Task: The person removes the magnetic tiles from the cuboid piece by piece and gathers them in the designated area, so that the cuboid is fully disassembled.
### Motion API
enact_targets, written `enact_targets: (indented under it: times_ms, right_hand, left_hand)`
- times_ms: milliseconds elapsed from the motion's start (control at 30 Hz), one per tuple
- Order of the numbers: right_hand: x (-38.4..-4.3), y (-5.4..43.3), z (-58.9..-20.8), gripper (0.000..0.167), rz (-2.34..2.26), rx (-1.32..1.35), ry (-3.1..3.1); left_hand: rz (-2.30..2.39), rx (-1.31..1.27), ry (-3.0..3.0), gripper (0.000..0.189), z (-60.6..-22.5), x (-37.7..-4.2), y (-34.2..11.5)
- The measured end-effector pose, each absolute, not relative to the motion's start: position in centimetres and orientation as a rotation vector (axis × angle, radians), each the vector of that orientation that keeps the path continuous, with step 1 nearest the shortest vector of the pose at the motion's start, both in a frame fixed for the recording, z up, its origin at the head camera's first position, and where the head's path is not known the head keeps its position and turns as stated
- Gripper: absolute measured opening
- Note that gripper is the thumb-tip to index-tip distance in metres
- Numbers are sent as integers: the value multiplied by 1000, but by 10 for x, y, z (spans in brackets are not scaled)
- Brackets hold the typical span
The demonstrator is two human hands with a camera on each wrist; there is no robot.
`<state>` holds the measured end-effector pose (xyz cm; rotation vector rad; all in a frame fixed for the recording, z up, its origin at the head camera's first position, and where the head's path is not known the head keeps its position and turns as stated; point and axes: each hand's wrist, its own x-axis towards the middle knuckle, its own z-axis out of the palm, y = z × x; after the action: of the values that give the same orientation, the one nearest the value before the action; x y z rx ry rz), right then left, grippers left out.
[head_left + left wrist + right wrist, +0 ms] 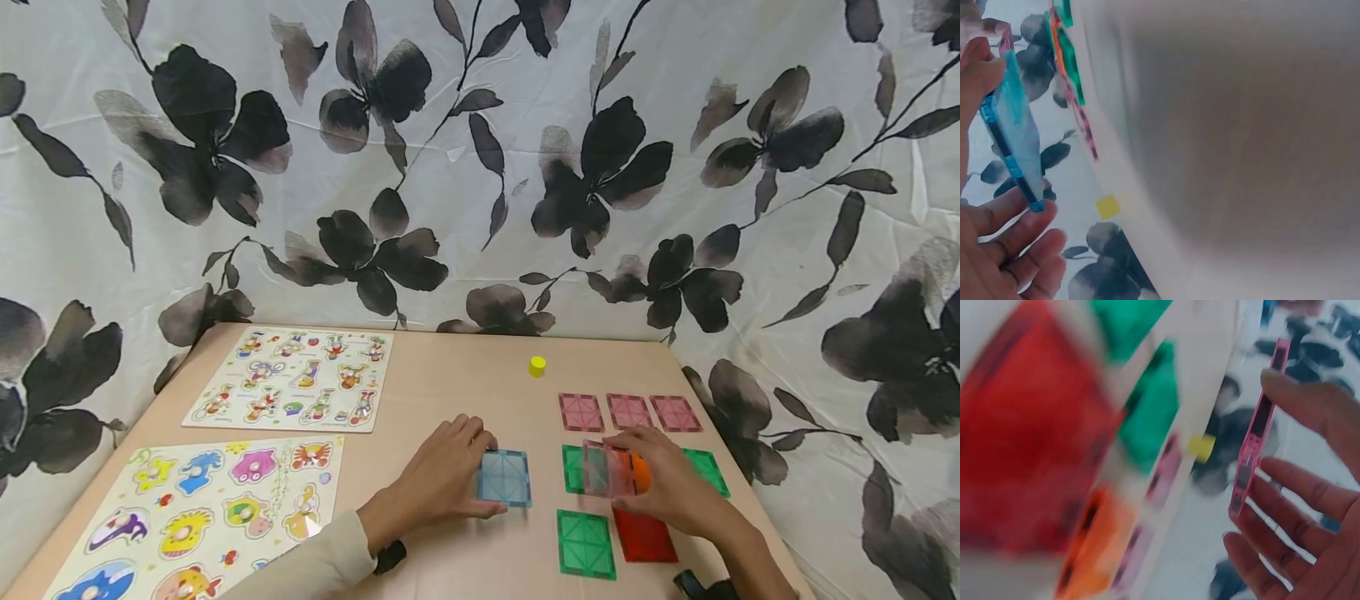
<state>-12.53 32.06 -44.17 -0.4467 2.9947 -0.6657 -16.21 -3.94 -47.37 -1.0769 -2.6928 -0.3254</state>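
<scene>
My left hand point(442, 473) grips a see-through blue square magnetic tile point(506, 478) by its edges, thumb below and fingers above. The left wrist view shows this tile point(1017, 128) edge-on between thumb and fingertips. A see-through pink square tile point(600, 468) is pinched in my right hand point(671, 483), and the right wrist view has it point(1254, 440) nearly edge-on, clear of the other tiles. Behind it a green tile point(572, 471) and an orange tile point(641, 473) lie partly hidden. Close under the right hand is a red tile point(647, 537).
Three pink tiles point(628, 412) form a row at the back right. More green tiles lie at the right point(707, 472) and front point(586, 543). A yellow cylinder point(537, 367) stands near the back edge. Two picture puzzle boards point(381, 375) occupy the left side, before a floral cloth point(480, 167).
</scene>
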Motion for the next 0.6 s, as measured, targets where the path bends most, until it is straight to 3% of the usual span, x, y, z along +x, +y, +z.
enact_targets:
  times_ms: [600]
  right_hand:
    - [-86,426,-468,83,-500,-19,2872]
  left_hand:
    - [-277,-1194,-2755,75,-504,-143,-51]
